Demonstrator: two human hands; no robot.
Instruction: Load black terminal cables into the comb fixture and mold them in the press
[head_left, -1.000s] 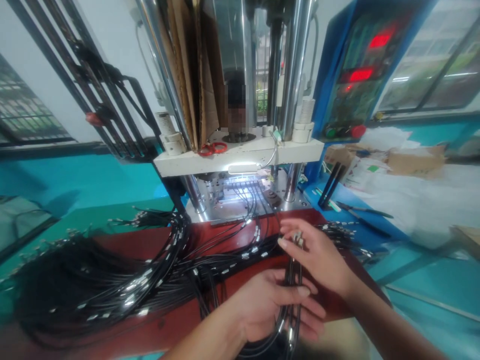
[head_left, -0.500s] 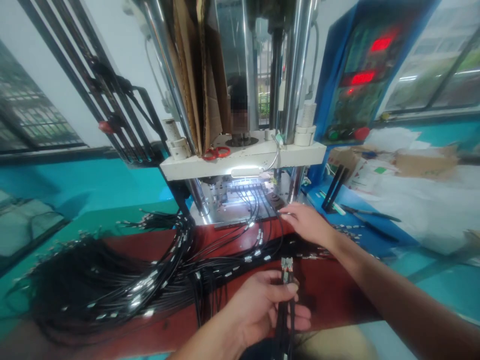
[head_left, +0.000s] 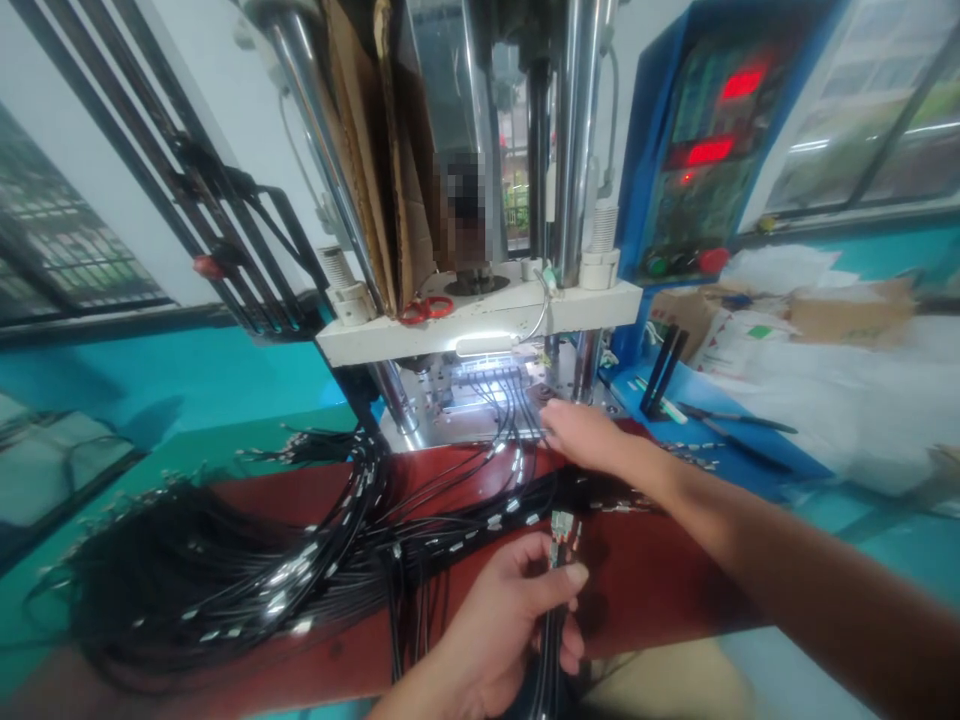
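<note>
My left hand (head_left: 517,610) is closed around a small bundle of black cables (head_left: 553,640). Their metal-tipped connectors (head_left: 562,525) stick up past the thumb. My right hand (head_left: 581,435) reaches to the front right edge of the lit mould (head_left: 480,392) in the press. Its fingers are curled together, and what they grip, if anything, is hidden. Several black cables run from a row of slots in the mould toward me. A large heap of black cables (head_left: 225,570) with shiny metal pieces spreads over the red table (head_left: 637,570) to the left.
Above the mould sits the white press plate (head_left: 480,330), with red-handled scissors (head_left: 426,309) and cardboard (head_left: 375,180) on it. Steel columns flank it. At the right stand a blue control box (head_left: 697,150) with red displays, dark tweezers (head_left: 739,418) and white bags (head_left: 847,390).
My right hand has moved left toward the mould, and its fingers have curled in. The connectors in my left hand have shifted slightly left and closer together. The view has shifted a little.
</note>
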